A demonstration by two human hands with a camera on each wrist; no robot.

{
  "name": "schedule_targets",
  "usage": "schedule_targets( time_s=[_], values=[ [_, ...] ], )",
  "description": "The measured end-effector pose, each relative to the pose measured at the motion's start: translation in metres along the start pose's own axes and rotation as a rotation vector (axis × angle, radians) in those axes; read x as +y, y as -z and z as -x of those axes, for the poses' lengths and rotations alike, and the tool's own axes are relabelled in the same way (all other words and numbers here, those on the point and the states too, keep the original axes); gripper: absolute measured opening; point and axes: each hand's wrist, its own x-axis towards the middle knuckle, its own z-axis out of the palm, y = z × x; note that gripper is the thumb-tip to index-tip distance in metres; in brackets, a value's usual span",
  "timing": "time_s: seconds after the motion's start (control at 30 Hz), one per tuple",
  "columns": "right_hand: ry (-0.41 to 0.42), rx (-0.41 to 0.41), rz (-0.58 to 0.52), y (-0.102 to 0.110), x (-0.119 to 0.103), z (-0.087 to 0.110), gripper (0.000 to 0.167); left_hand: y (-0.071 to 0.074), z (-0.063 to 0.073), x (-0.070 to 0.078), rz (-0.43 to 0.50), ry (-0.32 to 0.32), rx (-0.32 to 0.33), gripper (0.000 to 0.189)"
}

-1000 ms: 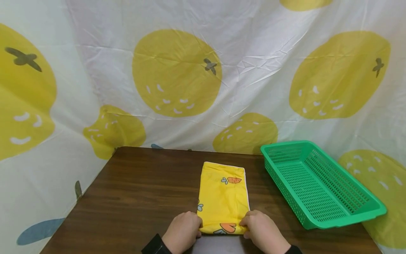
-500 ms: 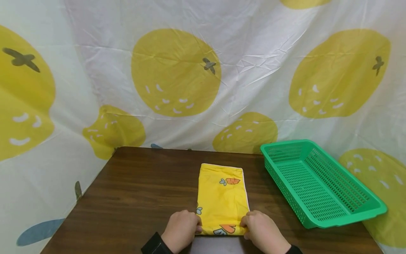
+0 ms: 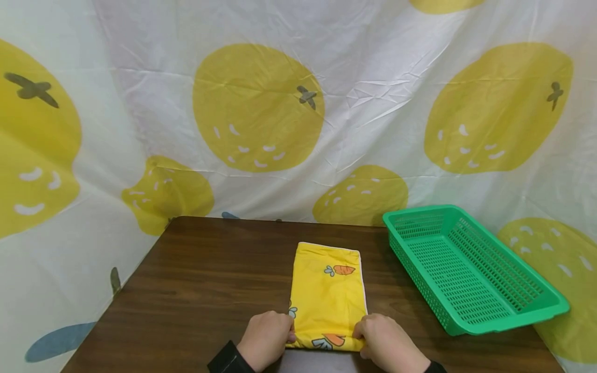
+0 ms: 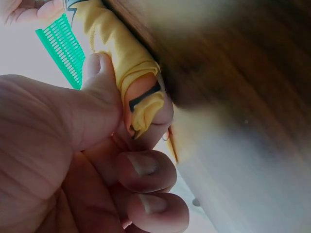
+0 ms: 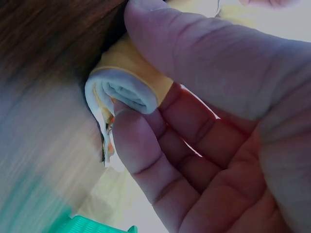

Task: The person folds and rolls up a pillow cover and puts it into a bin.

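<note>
Pinching both corners of the near edge of a yellow cloth (image 3: 328,298), with the left hand (image 3: 267,338) on one corner and the right hand (image 3: 389,342) on the other, apart from each other, with the cloth between. Seeing this cloth on the brown table (image 3: 210,274), folded to a rectangle with printed carrots and rolled up at the near edge. Showing in the right wrist view pale layers wound inside the yellow one, difficult to count; in the left wrist view, only a crumpled end, squeezed between thumb and curled forefinger. Hard to make out from the head view the fingertips under the roll, covered by cloth and by the hands themselves. Seeing of the black sleeves (image 3: 230,358) merely the cuffs, cut off by the lower border. Unable to tell the nature of the pale grey patch (image 3: 319,361) between the hands, shine or object. Noticing to the right, apart from the cloth, a green basket (image 3: 471,280), whole in the head view, but reduced in both wrist views to a cut-off piece. Finding the table blurred in both wrist views. Behind it, a white curtain (image 3: 354,31) with big yellow fruits, cut off at the top and both sides.
</note>
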Motion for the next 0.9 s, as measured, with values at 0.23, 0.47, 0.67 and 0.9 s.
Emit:
schedule_targets(
  time_s=[0.23, 0.47, 0.67, 0.9],
  values=[
    [0.013, 0.001, -0.003, 0.001, 0.001, 0.0, 0.022, 0.003, -0.002, -0.004, 0.032, 0.088, -0.015, 0.035],
    [0.01, -0.001, 0.008, 0.001, 0.001, 0.001, 0.022, 0.008, -0.002, -0.002, 0.038, 0.069, 0.027, 0.038],
    [-0.039, 0.004, 0.026, 0.001, -0.002, 0.001, 0.021, 0.01, -0.001, 0.0, -0.002, 0.05, 0.041, 0.033],
    [-0.089, -0.022, -0.024, -0.001, -0.001, -0.003, 0.015, 0.01, -0.001, 0.001, -0.018, 0.045, 0.033, 0.027]
  ],
)
